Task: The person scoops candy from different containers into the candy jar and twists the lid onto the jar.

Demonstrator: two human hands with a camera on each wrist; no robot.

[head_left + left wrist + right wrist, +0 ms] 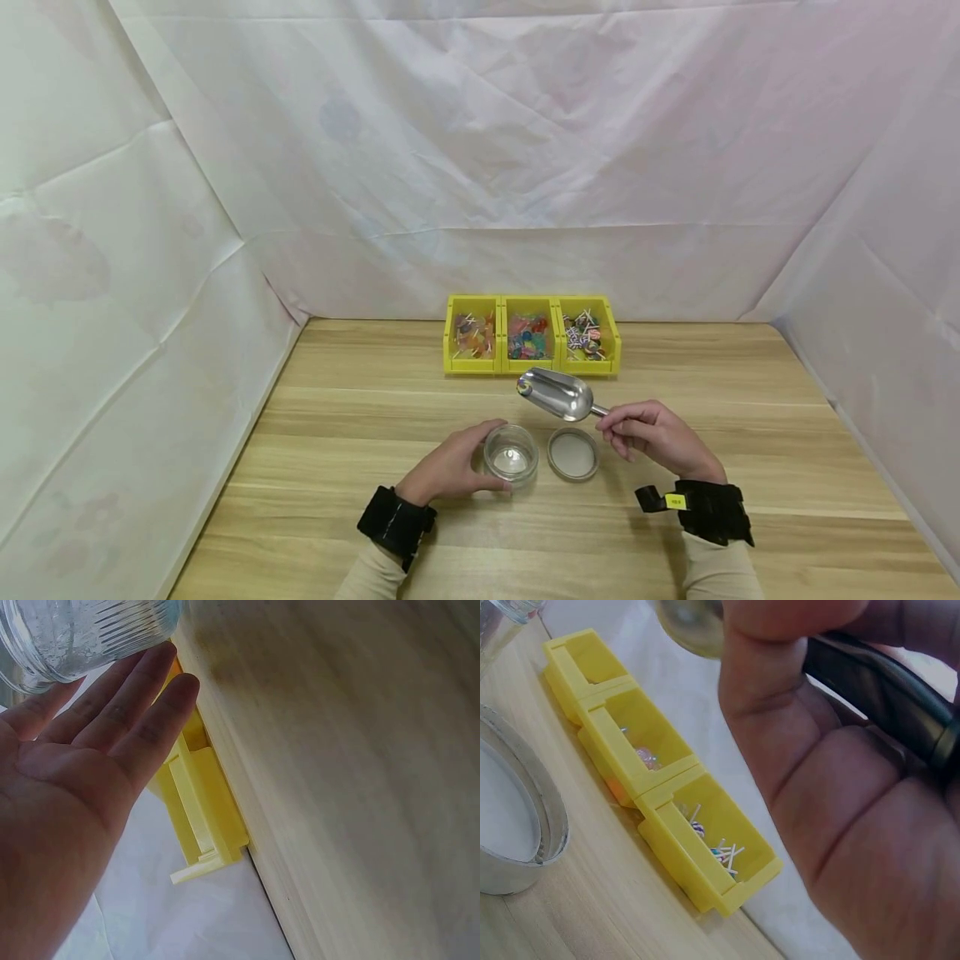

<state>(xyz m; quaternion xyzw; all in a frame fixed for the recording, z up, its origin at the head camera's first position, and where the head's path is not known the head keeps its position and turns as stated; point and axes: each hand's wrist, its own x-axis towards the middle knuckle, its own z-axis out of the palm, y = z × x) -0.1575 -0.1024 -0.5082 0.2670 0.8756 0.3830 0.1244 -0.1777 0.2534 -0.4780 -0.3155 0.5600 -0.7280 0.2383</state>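
A clear glass jar stands uncapped on the wooden table, with only clear glass visible inside. My left hand holds it from the left, thumb at the near side and fingers at the far side. In the left wrist view, ribbed glass of the jar lies against nearly straight fingers. With my right hand I grip the handle of a metal scoop, tilted left above the table. A small colourful candy lies at its mouth. Beneath the scoop, a round lid rests beside the jar.
Three joined yellow bins stand at the back of the table. Wrapped candies fill the middle one, and lollipops with white sticks show in the right one. White cloth walls the table at the back and sides.
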